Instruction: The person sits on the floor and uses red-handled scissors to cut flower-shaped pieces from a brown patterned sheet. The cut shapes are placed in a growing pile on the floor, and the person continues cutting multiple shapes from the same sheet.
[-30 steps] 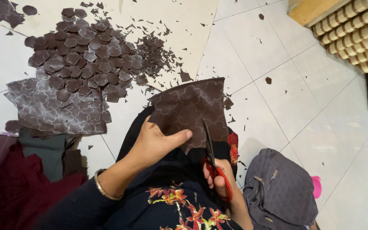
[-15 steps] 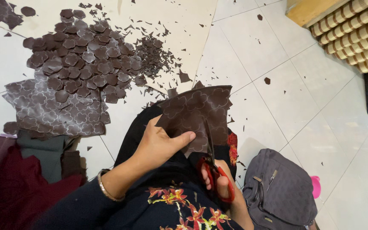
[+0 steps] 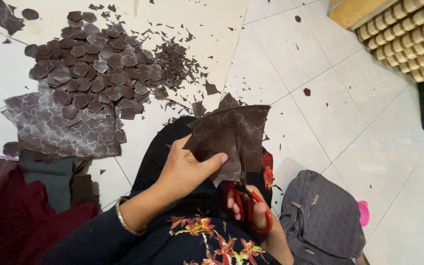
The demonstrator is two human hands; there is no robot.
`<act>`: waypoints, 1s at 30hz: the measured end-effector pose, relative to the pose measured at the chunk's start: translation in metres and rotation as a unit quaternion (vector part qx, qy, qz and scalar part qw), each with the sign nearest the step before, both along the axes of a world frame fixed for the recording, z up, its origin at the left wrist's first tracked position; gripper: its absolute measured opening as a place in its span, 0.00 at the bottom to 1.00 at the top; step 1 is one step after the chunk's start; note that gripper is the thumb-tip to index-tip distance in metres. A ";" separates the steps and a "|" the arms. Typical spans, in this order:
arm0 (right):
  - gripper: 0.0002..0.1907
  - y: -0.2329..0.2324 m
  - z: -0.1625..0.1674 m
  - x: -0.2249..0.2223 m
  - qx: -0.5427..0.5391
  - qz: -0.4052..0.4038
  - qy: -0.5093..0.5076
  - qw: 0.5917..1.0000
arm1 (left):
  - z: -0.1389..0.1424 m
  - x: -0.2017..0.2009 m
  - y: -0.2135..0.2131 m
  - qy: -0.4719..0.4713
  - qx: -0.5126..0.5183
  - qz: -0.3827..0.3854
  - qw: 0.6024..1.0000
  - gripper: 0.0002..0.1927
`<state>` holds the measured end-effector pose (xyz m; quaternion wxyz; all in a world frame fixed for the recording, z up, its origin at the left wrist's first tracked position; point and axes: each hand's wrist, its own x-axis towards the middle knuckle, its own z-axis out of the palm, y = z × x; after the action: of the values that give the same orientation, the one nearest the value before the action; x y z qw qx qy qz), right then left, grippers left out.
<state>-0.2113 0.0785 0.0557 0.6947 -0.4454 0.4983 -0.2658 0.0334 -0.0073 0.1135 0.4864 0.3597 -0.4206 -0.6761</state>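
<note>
Left hand clamped on a dark brown patterned sheet, thumb pressed flat across its lower face, fingers tucked behind, holding the sheet up over the lap and tilted toward the floor. Right hand closed through the loops of red-handled scissors, fingers threaded in the handles, dark blades running up into the lower edge of the sheet just beside the left thumb. Thin bangle around the left wrist, above a dark sleeve. Below the hands, dark clothing with a red and orange flower print. Sheet marked all over with pale scalloped flower outlines, its top edge ragged with two points sticking up. To the right of the lap, a grey bag resting on the white tiled floor, with something pink peeking out from behind it. To the left, on the floor, a larger brown sheet with the same pale outlines, lying flat, and piled across its upper edge a heap of cut-out brown flower shapes. Just right of that heap, a scatter of small brown offcuts spread over a pale cream board. Loose scraps dotted farther out across the tiles. Dark red cloth at lower left. At upper right, a ribbed cream and brown striped surface beside a wooden edge.
</note>
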 end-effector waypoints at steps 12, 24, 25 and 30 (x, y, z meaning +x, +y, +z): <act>0.52 0.009 -0.031 0.000 -0.041 -0.071 -0.090 0.993 | 0.002 -0.007 0.004 0.023 -0.049 0.017 0.998 0.19; 0.55 0.000 -0.025 0.011 -0.053 -0.054 -0.093 0.993 | 0.002 -0.008 0.008 0.012 -0.034 0.009 0.999 0.17; 0.54 0.000 -0.031 0.010 -0.049 -0.068 -0.097 0.992 | 0.002 -0.009 0.008 0.019 -0.031 0.010 0.999 0.17; 0.51 0.004 -0.049 0.007 -0.027 -0.100 -0.123 0.987 | 0.003 -0.012 0.010 0.007 -0.047 0.033 0.998 0.18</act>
<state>-0.2044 0.0827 0.0063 0.7082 -0.3761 0.4437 -0.4001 0.0216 0.0030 0.1161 0.5274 0.3456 -0.4366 -0.6417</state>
